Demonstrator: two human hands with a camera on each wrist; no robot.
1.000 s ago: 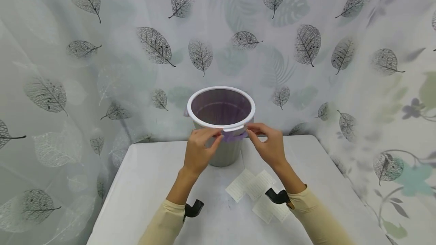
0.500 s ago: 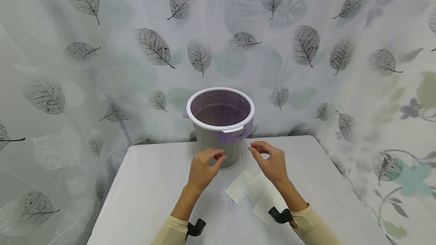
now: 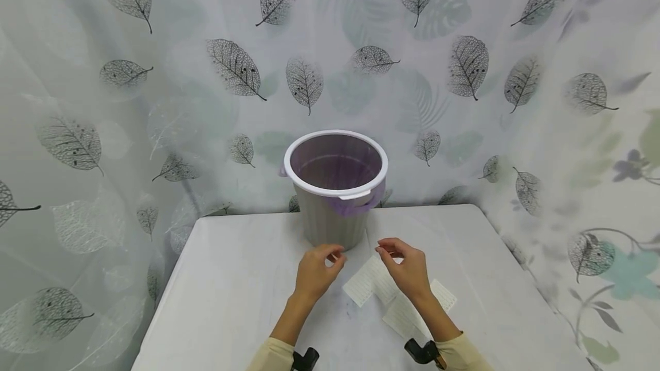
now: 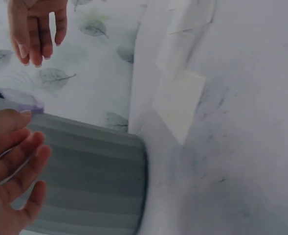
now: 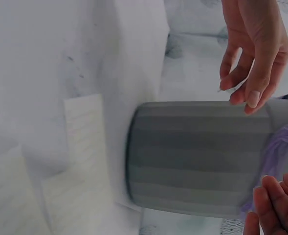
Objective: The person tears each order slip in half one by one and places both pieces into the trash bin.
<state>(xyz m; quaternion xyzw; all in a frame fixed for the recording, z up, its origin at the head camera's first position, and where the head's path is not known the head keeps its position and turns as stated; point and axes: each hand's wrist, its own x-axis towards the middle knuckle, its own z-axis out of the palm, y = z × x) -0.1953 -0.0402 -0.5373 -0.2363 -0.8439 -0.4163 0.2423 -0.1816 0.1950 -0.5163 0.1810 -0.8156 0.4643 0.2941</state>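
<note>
A grey trash bin (image 3: 330, 219) with a white rim ring (image 3: 290, 172) stands upright at the back of the table. Purple trash bag (image 3: 344, 206) film lines it and hangs out below the rim at the front right. My left hand (image 3: 314, 275) hovers in front of the bin's base, fingers loosely curled, holding nothing. To its right, my right hand (image 3: 407, 268) is held above the paper slips (image 3: 361, 286), its fingers also bent loosely and without anything between them. Both wrist views show the hands apart from the bin's grey wall (image 5: 192, 156).
Several printed paper slips overlap on the white table (image 3: 242, 279), partly hidden by the right forearm. A leaf-patterned curtain (image 3: 206, 130) hangs behind the bin and along both sides.
Both hands have let go of the bin's rim and the purple bag at its front, then drawn down and back toward me. The bin stays where it was.
</note>
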